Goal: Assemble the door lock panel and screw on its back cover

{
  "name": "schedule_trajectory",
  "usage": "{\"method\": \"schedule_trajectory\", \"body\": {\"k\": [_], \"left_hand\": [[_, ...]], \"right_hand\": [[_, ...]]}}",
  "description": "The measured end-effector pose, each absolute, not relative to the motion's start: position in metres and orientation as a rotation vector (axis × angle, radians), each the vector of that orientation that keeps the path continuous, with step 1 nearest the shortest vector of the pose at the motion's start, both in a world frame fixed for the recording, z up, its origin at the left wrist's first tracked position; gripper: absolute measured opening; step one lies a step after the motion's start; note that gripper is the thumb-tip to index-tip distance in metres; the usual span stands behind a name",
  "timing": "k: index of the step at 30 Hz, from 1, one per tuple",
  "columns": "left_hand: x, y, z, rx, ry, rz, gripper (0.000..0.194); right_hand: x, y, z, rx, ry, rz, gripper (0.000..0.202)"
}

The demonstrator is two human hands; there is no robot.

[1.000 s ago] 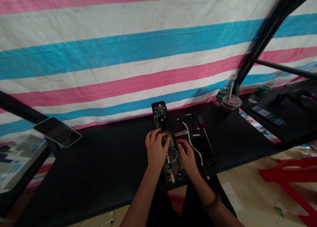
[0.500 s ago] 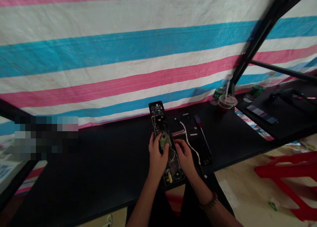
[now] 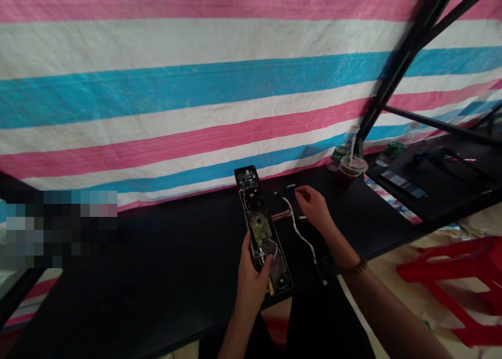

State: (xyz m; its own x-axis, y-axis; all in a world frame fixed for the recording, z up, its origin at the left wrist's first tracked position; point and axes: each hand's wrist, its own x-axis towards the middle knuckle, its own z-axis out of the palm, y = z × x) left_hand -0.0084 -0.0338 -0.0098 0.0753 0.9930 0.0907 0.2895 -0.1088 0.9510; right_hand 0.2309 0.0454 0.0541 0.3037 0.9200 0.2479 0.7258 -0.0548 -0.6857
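An opened, long black housing (image 3: 279, 254), which looks like an electronic door lock, lies on the table with its inside facing up. Inside it are a circuit board (image 3: 248, 179), a metal plate with a round hub (image 3: 259, 224) and a brass cylinder (image 3: 270, 287). My left hand (image 3: 252, 275) grips the lower left side, thumb over the inner parts and fingers around the edge. Right of the housing, my right hand (image 3: 314, 206) hovers over the table with its fingers curled together; what they hold, if anything, is hidden. A white cable (image 3: 298, 231) lies between the housing and this hand.
Small pale pieces (image 3: 291, 185) lie on the black table (image 3: 164, 259). Farther right stand a lidded drink cup (image 3: 352, 166) with a straw and a plastic bottle (image 3: 340, 152). A phone (image 3: 403, 184) lies on the adjoining table. A red stool (image 3: 443, 275) stands below.
My right hand has left the housing and moved up and right, over the spot where a screwdriver lay in sight. My left hand has slid lower along the housing.
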Motion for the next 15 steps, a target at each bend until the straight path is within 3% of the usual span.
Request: {"method": "schedule_trajectory", "body": {"k": [11, 15], "left_hand": [[-0.011, -0.034, -0.011, 1.473, 1.32, 1.121, 0.067], [-0.012, -0.034, -0.012, 1.453, 1.311, 1.112, 0.066]], "right_hand": [[0.203, 0.131, 0.027, -2.051, -1.849, 0.347, 0.006], [0.2, 0.138, 0.033, -1.974, -1.848, 0.306, 0.01]]}}
